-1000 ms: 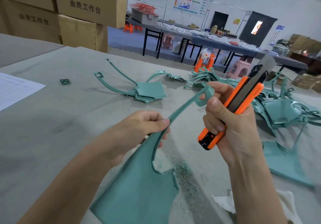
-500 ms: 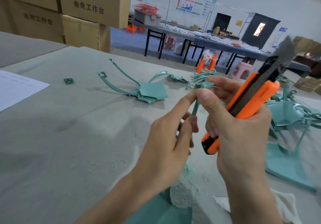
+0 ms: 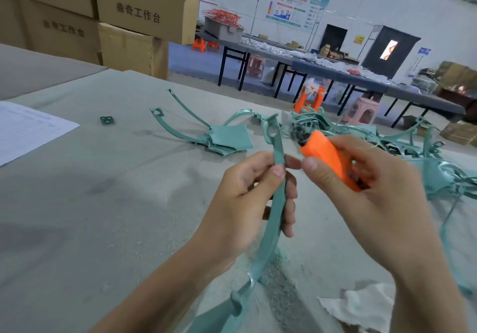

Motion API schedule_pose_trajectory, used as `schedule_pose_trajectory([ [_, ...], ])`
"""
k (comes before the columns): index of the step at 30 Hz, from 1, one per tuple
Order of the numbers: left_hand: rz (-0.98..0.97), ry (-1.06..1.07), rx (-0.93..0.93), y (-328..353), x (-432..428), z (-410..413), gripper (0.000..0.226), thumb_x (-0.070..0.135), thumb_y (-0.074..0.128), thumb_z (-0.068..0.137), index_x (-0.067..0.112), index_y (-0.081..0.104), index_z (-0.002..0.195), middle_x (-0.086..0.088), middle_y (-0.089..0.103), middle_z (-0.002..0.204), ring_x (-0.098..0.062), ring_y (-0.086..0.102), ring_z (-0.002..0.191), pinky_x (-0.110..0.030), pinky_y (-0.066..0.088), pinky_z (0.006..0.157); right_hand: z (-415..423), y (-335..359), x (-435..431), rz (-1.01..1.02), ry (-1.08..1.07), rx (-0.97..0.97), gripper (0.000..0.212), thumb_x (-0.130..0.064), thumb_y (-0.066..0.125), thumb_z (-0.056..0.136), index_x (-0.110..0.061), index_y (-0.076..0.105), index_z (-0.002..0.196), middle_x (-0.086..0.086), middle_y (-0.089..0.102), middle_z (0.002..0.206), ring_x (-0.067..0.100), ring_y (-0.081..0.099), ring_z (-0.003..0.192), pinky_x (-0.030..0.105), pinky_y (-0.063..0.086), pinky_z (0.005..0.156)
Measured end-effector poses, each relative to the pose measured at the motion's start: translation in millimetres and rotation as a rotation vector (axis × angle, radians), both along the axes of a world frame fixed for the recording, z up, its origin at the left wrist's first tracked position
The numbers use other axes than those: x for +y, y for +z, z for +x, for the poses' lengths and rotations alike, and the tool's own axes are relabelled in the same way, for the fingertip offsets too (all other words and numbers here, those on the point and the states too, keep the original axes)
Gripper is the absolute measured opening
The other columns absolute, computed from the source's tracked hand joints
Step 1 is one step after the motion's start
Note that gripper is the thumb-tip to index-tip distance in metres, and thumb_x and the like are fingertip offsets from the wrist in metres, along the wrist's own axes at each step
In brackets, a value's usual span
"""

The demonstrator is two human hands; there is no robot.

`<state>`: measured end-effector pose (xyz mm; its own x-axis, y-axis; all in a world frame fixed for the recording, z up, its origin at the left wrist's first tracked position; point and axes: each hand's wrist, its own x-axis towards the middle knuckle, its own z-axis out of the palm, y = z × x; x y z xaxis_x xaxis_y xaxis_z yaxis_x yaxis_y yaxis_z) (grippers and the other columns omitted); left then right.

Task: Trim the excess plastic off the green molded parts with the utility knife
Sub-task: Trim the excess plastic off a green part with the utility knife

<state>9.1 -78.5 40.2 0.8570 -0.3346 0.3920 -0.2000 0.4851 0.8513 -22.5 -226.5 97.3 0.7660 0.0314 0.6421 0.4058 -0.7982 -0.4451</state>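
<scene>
Green molded part first, since it is nearest: its broad end sits low at the near edge of the grey surface, and its long curved arm rises between the two hands. The left hand has fingers and thumb clamped round that arm, a little below the looped tip. The right hand has its fingers wrapped tight on the orange utility knife, with the thumb reaching toward the strip. The blade end is too blurred for me to say whether it touches the plastic. Under the hands lies a heap of green shavings (a fair sign that plenty of trimming is already done), with a white rag near it.

Further out, a small stack of parts lies apart to the left, and a much bigger tangle of parts sprawls to the right. My guess is that the stack is finished and the tangle waits, so most of the job is left, though I cannot tell trimmed from untrimmed at this range. A small green scrap and a printed sheet, its text too fine to read, lie far left. Beyond the surface, the stacked cardboard boxes read 曲奇工作台. The wall chart further back carries writing I cannot make out.
</scene>
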Motion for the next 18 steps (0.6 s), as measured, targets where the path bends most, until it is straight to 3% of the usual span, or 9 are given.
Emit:
schedule_pose_trajectory([
  [1,0.001,0.013,0.005,-0.1,0.5,1.2,0.030,0.011,0.043,0.101,0.020,0.068,0.087,-0.003,0.057,0.071,-0.018,0.053,0.052,-0.028,0.048,0.047,-2.0,1.0,-0.6,-0.038,-0.026,-0.019,0.016,-0.063,0.061,0.079,-0.053,0.060,0.092,-0.027,0.062,0.073,0.002,0.059,0.073,0.011,0.040,0.064],
  [2,-0.001,0.025,0.011,0.0,1.1,2.3,0.033,0.011,0.043,0.101,0.021,0.069,0.084,-0.003,0.057,0.070,-0.017,0.052,0.051,-0.027,0.046,0.046,-4.1,1.4,-1.4,-0.078,-0.054,-0.053,0.024,-0.060,0.065,0.077,-0.052,0.065,0.099,-0.027,0.062,0.076,0.005,0.060,0.073,0.019,0.046,0.067],
  [4,-0.004,0.042,0.016,0.0,2.9,4.3,0.030,0.011,0.043,0.101,0.016,0.070,0.089,-0.003,0.056,0.070,-0.016,0.049,0.051,-0.025,0.044,0.045,-7.7,1.5,-2.0,-0.137,-0.123,-0.113,0.038,-0.056,0.071,0.076,-0.038,0.073,0.110,-0.013,0.064,0.078,0.018,0.062,0.071,0.035,0.052,0.067],
  [7,-0.001,0.062,0.019,-1.3,4.5,7.2,0.026,0.010,0.042,0.101,0.007,0.068,0.100,-0.004,0.053,0.071,-0.016,0.047,0.051,-0.025,0.041,0.044,-8.9,1.6,-1.9,-0.195,-0.187,-0.154,0.039,-0.048,0.077,0.077,-0.032,0.074,0.113,0.000,0.068,0.079,0.026,0.061,0.067,0.044,0.054,0.062],
  [12,0.028,0.092,0.011,-2.9,3.4,8.5,0.025,0.010,0.044,0.100,0.010,0.069,0.098,-0.003,0.053,0.069,-0.015,0.046,0.050,-0.025,0.040,0.043,-8.5,0.6,-1.8,-0.246,-0.210,-0.168,0.042,-0.043,0.077,0.075,-0.031,0.074,0.115,0.001,0.065,0.075,0.028,0.060,0.064,0.045,0.053,0.058],
  [15,0.063,0.120,-0.023,-4.2,4.6,9.7,0.031,0.010,0.044,0.100,0.020,0.071,0.085,-0.001,0.054,0.066,-0.015,0.046,0.051,-0.025,0.039,0.044,-7.6,-0.5,-4.2,-0.245,-0.206,-0.155,0.041,-0.047,0.076,0.077,-0.032,0.073,0.115,-0.001,0.066,0.077,0.026,0.061,0.065,0.045,0.053,0.060],
  [18,0.078,0.141,-0.041,-5.1,5.8,11.8,0.026,0.010,0.043,0.100,0.012,0.069,0.098,-0.001,0.053,0.069,-0.015,0.045,0.052,-0.027,0.038,0.045,-7.0,-0.1,-7.7,-0.143,-0.152,-0.074,0.035,-0.053,0.071,0.078,-0.041,0.072,0.111,-0.020,0.065,0.079,0.011,0.061,0.073,0.033,0.052,0.065],
])
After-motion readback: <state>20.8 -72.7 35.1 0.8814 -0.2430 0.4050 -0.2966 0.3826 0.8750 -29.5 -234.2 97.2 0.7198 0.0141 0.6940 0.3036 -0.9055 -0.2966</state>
